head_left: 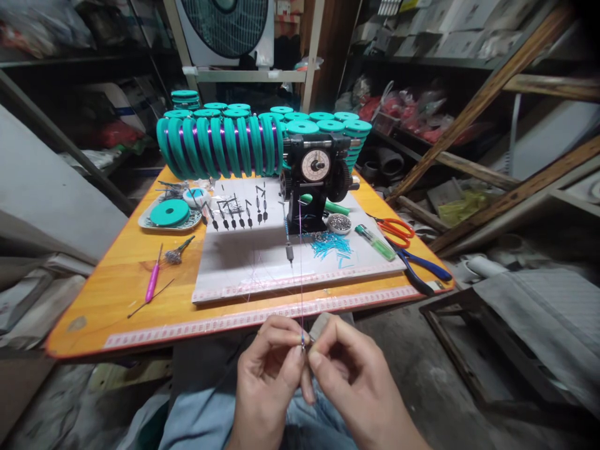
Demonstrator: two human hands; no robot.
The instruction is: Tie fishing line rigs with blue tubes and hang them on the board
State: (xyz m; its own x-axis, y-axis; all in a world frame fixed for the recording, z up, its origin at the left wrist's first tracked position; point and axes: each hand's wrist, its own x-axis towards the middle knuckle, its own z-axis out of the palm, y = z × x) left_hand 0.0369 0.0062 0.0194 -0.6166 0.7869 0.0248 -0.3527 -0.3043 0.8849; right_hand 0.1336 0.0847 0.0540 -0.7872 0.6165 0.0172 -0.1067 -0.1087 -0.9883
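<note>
My left hand [272, 362] pinches a thin purple fishing line [301, 287], which runs down taut from the black winding machine [309, 181]. At the fingertips, a small dark metal piece [303, 345] with a bit of blue hangs on the line. Close against it, my right hand [349, 369] is closed in a pinch, thumb to forefinger; what lies between those fingertips is too small to name. A grey wrap [320, 325] covers the right forefinger's tip. Both hands are just in front of the table edge, above the lap. Beyond them a grey sinker [289, 252] lies on the white board [262, 275].
Teal spools [220, 147] wound with purple line sit on the machine's shaft. On the board are blue tube pieces [332, 245], a dish of metal bits [339, 223] and a green cutter [375, 242]. Orange scissors [397, 231], blue pliers [424, 269] and a pink-handled tool [152, 281] lie around it.
</note>
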